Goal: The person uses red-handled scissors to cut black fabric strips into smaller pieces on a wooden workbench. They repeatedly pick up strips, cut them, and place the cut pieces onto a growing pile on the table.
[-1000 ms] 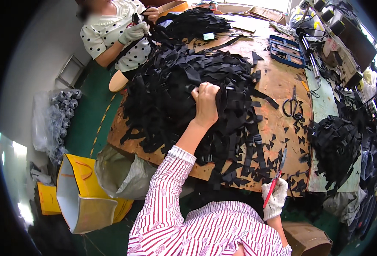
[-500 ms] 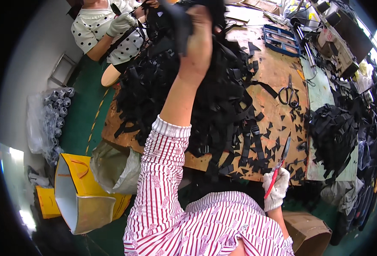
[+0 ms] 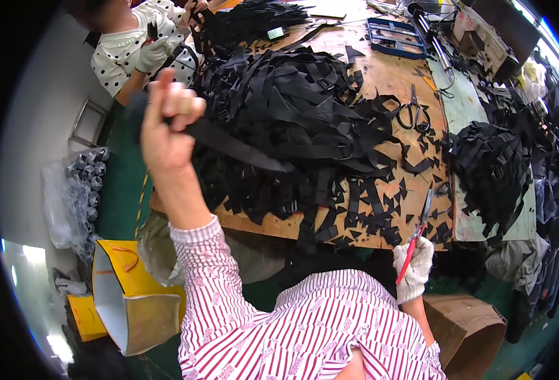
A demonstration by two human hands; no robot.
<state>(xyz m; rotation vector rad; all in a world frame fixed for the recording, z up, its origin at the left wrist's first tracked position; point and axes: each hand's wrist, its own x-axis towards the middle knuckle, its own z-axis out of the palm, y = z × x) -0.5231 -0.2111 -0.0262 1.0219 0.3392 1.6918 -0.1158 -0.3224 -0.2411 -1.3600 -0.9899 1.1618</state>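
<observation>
Wooden worktable [image 3: 381, 69] heaped with black straps [image 3: 292, 107]. Left hand [image 3: 165, 126] raised, fingers gripping 1 flat black strap [image 3: 241, 149]; gloved right hand [image 3: 413, 269] clenching red-handled scissors [image 3: 415, 234].

strap heap [image 3: 292, 114] fills table middle; bare wood [image 3: 381, 63] behind it, scissors [image 3: 413, 114] at its right.

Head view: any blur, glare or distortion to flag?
Head view: strong fisheye, the wooden table edges bow and the corners go black; the raised left hand and the black strap it holds are motion-smeared; blown-out glare at lower left and upper right; the gloved right hand with red-handled scissors is sharp.
</observation>
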